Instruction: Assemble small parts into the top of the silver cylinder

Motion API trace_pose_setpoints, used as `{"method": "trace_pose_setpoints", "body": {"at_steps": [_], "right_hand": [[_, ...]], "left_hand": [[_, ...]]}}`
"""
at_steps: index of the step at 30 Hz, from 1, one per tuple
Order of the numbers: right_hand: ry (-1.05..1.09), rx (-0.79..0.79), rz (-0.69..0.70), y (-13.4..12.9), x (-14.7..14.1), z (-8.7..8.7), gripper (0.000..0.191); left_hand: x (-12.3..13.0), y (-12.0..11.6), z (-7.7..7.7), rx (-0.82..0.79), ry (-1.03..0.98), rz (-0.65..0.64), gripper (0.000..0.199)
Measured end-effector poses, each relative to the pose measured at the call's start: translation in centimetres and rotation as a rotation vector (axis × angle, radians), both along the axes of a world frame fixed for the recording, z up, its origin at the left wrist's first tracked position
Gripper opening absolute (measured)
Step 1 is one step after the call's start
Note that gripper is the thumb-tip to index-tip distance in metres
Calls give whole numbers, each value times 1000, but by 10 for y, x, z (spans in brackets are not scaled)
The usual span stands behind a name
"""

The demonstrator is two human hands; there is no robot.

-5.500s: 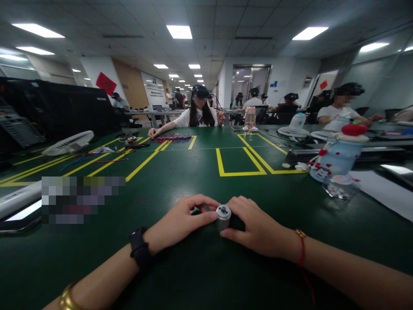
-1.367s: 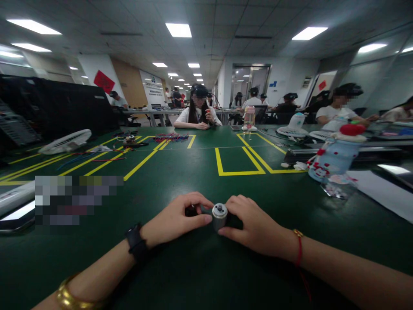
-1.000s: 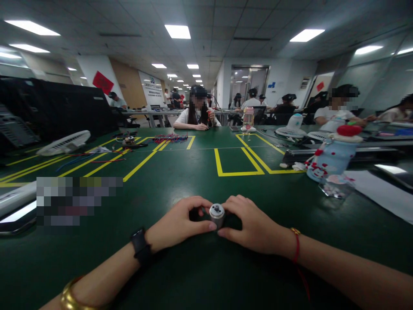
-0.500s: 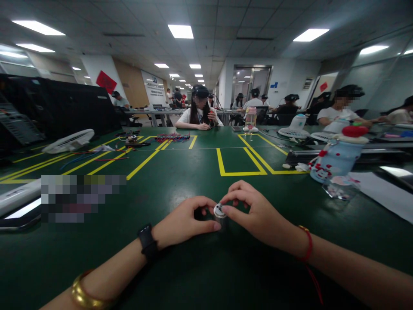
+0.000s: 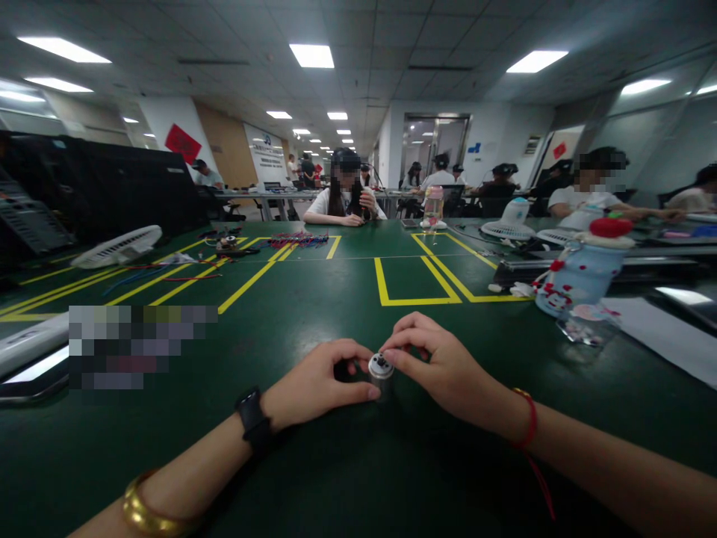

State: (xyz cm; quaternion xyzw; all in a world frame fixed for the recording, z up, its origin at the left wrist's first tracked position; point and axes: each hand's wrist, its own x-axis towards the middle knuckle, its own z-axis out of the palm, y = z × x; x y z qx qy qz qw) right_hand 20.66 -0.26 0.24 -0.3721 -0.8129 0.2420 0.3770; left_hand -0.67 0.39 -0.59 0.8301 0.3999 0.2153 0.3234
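Observation:
A small silver cylindrical motor [image 5: 381, 371] stands upright on the green table in front of me. Its pale round top face has dark holes and a dark piece at the centre. My left hand [image 5: 322, 381] holds the motor from the left, with the thumb low on the near side and the curled fingers behind. My right hand [image 5: 434, 362] reaches in from the right, its thumb and index finger closed at the top rim. Whether a tiny part sits between those right fingertips, I cannot tell.
The green table [image 5: 302, 314] carries yellow tape lines. Loose wires [image 5: 296, 239] lie at the back left, near a white fan [image 5: 117, 246]. To the right stand a light-blue bottle [image 5: 582, 273] and a sheet of paper [image 5: 661, 336]. A person [image 5: 344, 198] sits across the table.
The right fingertips have shifted off the middle of the motor's top toward its rim, so more of the top face shows. My left hand keeps its hold.

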Motion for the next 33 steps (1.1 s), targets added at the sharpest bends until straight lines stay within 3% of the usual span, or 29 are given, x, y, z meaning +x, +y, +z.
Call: {"method": "trace_pose_setpoints", "body": {"at_steps": [11,18,25,33], "right_hand": [[-14,-12,-32,-3,-5,2,8],[-18,17,-61,1,11,5,9],[-308,-28,64,5,22,-13,10],[-338,-43,55,6,21,-22,11]], "left_hand": [[2,-3,0,-15,-14,3,32],[0,-2,2,14,-13,-22,32],[-9,0,3,-21,-25,6,32],[-9,0,4,-24,-16,5,30]]}}
